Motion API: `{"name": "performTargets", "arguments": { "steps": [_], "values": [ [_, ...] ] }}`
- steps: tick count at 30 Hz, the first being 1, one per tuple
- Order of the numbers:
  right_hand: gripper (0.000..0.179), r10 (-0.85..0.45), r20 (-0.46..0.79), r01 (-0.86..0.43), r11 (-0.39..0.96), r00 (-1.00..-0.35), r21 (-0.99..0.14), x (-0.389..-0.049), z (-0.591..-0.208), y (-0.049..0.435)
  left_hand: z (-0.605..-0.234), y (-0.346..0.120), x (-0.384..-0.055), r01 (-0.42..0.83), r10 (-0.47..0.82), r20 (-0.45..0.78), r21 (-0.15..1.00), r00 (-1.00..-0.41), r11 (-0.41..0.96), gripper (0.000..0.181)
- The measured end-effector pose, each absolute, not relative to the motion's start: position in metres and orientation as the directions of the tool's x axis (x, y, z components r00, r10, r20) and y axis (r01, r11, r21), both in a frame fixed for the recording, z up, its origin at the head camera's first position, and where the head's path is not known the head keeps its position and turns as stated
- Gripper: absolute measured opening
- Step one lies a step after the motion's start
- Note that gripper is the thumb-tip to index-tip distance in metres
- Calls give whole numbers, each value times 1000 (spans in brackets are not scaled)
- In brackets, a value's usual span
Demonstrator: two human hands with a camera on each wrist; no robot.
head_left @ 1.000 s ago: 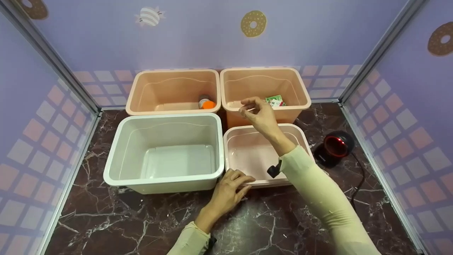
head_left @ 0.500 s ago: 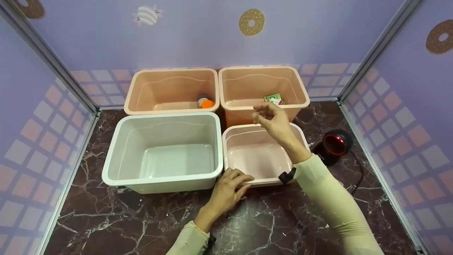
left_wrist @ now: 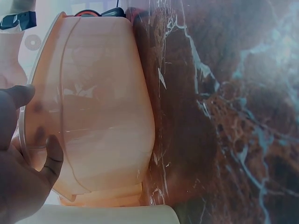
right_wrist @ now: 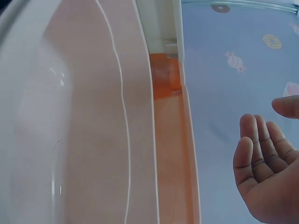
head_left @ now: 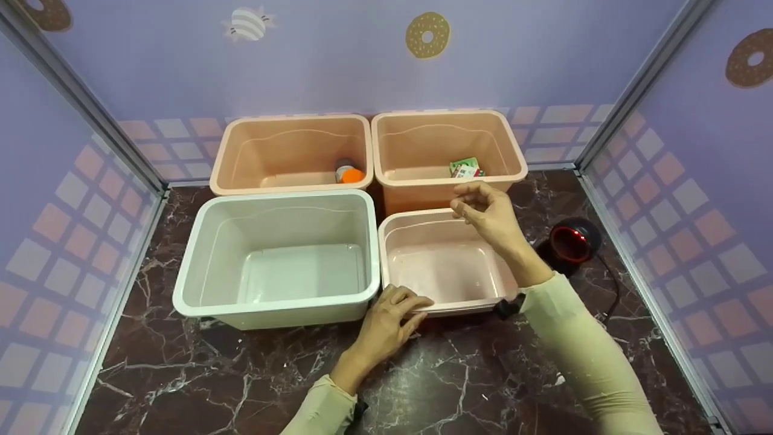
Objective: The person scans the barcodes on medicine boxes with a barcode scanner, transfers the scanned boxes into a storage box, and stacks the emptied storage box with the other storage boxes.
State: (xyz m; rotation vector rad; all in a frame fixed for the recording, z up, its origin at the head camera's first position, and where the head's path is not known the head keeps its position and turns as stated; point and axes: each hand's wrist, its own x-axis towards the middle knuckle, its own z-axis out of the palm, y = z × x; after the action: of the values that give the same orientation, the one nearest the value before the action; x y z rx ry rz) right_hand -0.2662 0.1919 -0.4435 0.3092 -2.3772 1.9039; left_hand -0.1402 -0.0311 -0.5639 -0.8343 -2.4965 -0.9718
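My left hand (head_left: 383, 326) rests at the front left corner of a low pale pink bin (head_left: 459, 308). In the left wrist view its fingertips touch the rim, with the thumb (left_wrist: 53, 156) beside the bin's outer wall. My right hand (head_left: 492, 220) hovers over the back right part of that bin, fingers loosely bent and holding nothing. The right wrist view shows the same hand (right_wrist: 271, 172) with its palm bare and thumb apart from the fingers. Behind it stands a peach bin (head_left: 444, 139) with a green and white packet (head_left: 465, 168) inside.
A large pale green bin (head_left: 278, 305) stands left of the pink one. Behind it, another peach bin (head_left: 290, 142) contains an orange-capped container (head_left: 351, 175). A black device with a red glow (head_left: 574, 238) and a cord sits at right. Patterned walls enclose the dark marbled table (head_left: 290, 374).
My right hand has moved right and toward me, from over the back right bin's front rim to over the pink bin. My left hand has stayed at the pink rim.
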Motion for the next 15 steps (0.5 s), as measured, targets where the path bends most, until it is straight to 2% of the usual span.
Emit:
{"name": "performTargets", "arguments": {
  "steps": [8,15],
  "values": [
    [29,-64,192,-201,195,-979,-960,-263,-450,214,-563,-32,-142,642,398,516,488,-759,591,18],
    [29,-24,163,-164,236,-986,-958,-260,-461,233,-565,-32,-140,649,400,523,487,-753,585,19]
  ]
}}
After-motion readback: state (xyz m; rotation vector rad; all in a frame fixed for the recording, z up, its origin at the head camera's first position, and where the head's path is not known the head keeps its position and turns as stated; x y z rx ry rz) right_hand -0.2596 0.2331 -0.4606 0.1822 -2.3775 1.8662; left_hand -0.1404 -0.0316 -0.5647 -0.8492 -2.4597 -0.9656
